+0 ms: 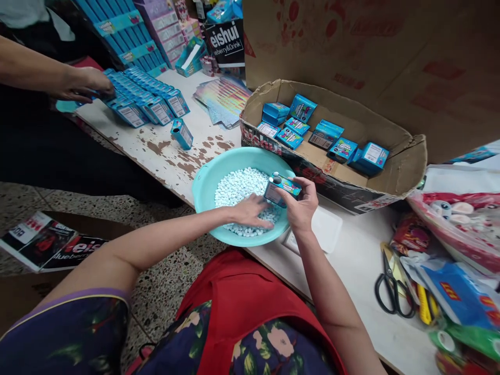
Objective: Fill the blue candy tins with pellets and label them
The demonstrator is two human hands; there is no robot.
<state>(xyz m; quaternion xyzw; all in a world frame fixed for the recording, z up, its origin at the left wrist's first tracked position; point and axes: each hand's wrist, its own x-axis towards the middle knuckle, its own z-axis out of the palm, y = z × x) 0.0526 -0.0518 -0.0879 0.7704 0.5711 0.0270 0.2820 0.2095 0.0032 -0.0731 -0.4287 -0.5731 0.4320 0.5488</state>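
Note:
A turquoise plastic basin [202, 182] holds a heap of small whitish candies [240, 187]. My left hand [253, 212] rests palm down among the candies, fingers spread. Above the basin's right side, my right hand [304, 202] grips a small blue candy box [284, 188], thumb on the near face. A dark round opening shows at the box's top left, with pale candies at it. Just right of the basin, partly under my right forearm, lies a flat white device [326, 229], perhaps a scale.
A cut-down carton [402, 140] with several blue boxes stands behind the basin. At left, a co-worker's hand [91, 83] touches rows of blue boxes [152, 107]; one box [182, 134] stands apart. Black scissors [392, 289] and a box cutter [424, 304] lie at right.

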